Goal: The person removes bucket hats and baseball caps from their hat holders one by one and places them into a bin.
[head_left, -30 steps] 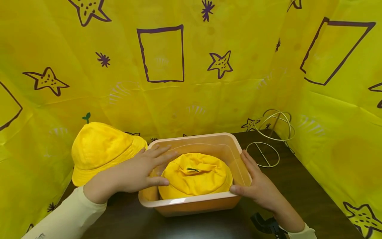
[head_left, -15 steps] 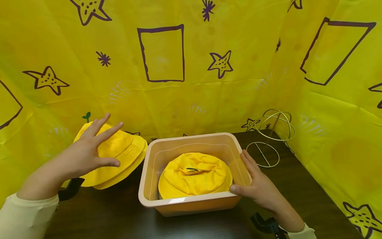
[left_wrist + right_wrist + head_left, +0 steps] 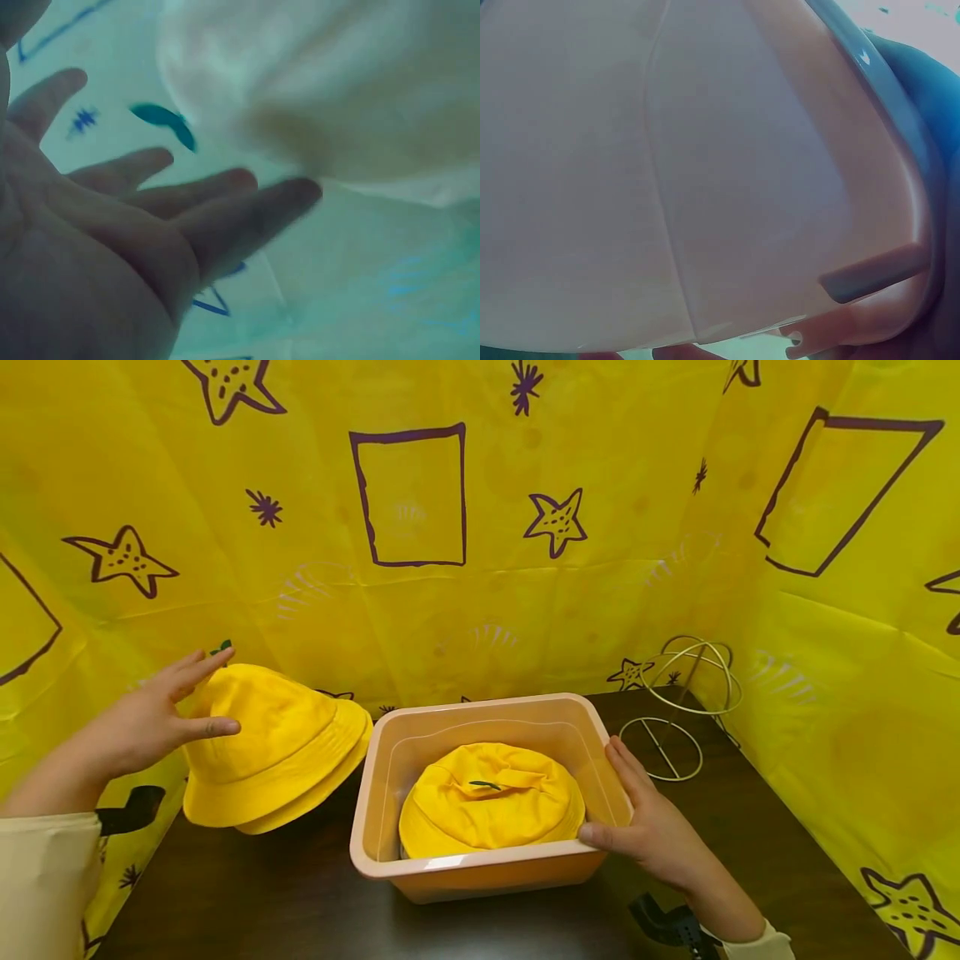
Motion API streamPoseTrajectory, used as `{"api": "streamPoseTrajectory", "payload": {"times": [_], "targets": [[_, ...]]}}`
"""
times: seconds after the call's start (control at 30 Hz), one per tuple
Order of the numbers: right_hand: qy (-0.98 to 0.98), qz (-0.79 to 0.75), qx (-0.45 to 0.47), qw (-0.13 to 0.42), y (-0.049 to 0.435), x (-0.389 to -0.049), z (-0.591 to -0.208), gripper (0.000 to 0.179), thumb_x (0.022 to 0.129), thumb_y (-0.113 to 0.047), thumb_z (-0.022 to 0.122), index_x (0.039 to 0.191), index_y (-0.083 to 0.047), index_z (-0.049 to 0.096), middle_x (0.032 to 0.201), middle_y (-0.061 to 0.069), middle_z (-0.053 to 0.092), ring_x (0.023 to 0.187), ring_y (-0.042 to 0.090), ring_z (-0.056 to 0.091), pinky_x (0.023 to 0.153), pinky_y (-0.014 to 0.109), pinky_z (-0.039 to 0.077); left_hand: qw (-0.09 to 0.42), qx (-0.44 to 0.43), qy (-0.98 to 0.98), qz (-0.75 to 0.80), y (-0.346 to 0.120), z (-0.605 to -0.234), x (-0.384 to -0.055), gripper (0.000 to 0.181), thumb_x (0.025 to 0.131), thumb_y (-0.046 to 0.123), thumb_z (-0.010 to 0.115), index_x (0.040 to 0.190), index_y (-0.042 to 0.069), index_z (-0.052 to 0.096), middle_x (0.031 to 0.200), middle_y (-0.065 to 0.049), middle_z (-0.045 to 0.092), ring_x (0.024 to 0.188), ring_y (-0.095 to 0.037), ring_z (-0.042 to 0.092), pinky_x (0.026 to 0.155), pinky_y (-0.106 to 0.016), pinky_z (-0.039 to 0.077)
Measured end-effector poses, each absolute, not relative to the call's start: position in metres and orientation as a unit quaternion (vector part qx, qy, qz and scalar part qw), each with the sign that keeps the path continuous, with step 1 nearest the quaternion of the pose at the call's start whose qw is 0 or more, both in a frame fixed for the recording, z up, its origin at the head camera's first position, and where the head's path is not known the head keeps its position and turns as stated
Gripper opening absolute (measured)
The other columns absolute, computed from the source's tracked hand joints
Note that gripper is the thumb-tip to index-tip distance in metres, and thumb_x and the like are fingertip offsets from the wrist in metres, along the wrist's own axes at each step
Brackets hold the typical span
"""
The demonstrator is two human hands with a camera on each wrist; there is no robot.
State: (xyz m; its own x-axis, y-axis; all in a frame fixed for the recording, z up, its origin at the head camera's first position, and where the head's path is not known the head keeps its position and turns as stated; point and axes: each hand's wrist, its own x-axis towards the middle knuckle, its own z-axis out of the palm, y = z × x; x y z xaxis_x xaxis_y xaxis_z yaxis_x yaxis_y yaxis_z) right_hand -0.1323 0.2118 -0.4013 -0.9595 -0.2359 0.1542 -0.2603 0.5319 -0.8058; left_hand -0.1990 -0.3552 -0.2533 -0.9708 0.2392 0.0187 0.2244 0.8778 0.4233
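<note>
My left hand (image 3: 146,714) is spread beside the crown of a yellow bucket hat (image 3: 270,718) with a small green sprout on top. In the left wrist view its straight fingers point toward the pale-looking hat (image 3: 360,90), and the sprout (image 3: 165,121) shows past them. A second brim (image 3: 292,814) peeks out beneath this hat. At the bin's right side, my right hand (image 3: 656,827) grips the rim, thumb at the front corner. The peach plastic bin (image 3: 487,862) contains another yellow hat (image 3: 487,814), its crown crumpled. The bin's wall (image 3: 727,172) fills the right wrist view.
A gold wire stand (image 3: 697,693) is at the back right of the dark wooden table (image 3: 757,852). Yellow cloth (image 3: 637,485) printed with starfish surrounds the table at the back and sides. Black wrist straps (image 3: 135,810) are on both arms.
My left hand has left the bin, moving left across the front of the stacked hats to the crown's left side. The right hand and bin have stayed in place.
</note>
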Motion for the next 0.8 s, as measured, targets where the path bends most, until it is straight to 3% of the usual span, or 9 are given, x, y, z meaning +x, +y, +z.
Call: {"api": "streamPoseTrajectory", "payload": {"times": [0.13,0.23,0.43,0.8], "targets": [[-0.871,0.470,0.140,0.012,0.212,-0.132,-0.402,0.111,0.078,-0.036,0.084,0.161,-0.009,0.015,0.166,0.005,0.004,0.145,0.045,0.012,0.105,0.068,0.021,0.035,0.121,0.965,0.229,-0.367,-0.257,-0.208,0.093,0.095,0.037,0.070,0.162,0.024,0.007,0.161,-0.027,-0.001,0.129,-0.066,0.024,0.089,-0.078,0.030],[-0.866,0.481,0.138,0.009,0.212,-0.132,-0.404,0.111,0.078,-0.034,0.084,0.160,-0.009,0.015,0.166,0.005,0.004,0.145,0.045,0.011,0.105,0.067,0.021,0.052,0.116,0.962,0.242,-0.373,-0.257,-0.213,0.089,0.096,0.037,0.067,0.162,0.024,0.009,0.161,-0.028,0.004,0.130,-0.064,0.028,0.090,-0.074,0.036],[-0.863,0.484,0.142,0.012,0.212,-0.133,-0.405,0.110,0.078,-0.033,0.084,0.160,-0.009,0.015,0.166,0.005,0.004,0.145,0.045,0.011,0.105,0.067,0.021,0.081,0.099,0.962,0.241,-0.377,-0.254,-0.217,0.086,0.097,0.043,0.063,0.162,0.025,0.009,0.152,-0.040,0.020,0.125,-0.059,0.040,0.088,-0.068,0.043],[-0.870,0.473,0.139,0.016,0.212,-0.133,-0.405,0.111,0.078,-0.036,0.085,0.160,-0.009,0.016,0.166,0.005,0.005,0.145,0.044,0.012,0.106,0.067,0.022,0.076,0.110,0.968,0.212,-0.368,-0.253,-0.224,0.085,0.094,0.049,0.065,0.160,0.015,0.024,0.154,-0.038,0.015,0.109,-0.050,0.059,0.079,-0.052,0.055]]}}
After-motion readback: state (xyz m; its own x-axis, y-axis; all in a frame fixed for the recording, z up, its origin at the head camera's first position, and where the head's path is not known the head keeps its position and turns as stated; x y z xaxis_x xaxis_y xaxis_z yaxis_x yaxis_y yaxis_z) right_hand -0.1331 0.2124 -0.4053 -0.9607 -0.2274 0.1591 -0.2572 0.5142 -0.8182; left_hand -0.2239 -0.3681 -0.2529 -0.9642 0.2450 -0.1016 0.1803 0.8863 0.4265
